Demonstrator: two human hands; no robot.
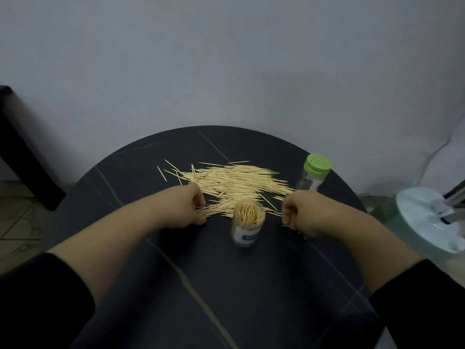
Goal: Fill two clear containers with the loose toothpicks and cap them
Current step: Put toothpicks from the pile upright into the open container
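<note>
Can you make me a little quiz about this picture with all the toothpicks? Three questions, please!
1. True or false: the clear container standing between the left hand and the right hand has a lid on it.
2. What colour is the cap on the far container at the back right? A red, B green, C blue.
3. Fill the gap: the left hand grips a bunch of ____.

Key
1. False. It stands open.
2. B.
3. toothpicks.
</note>
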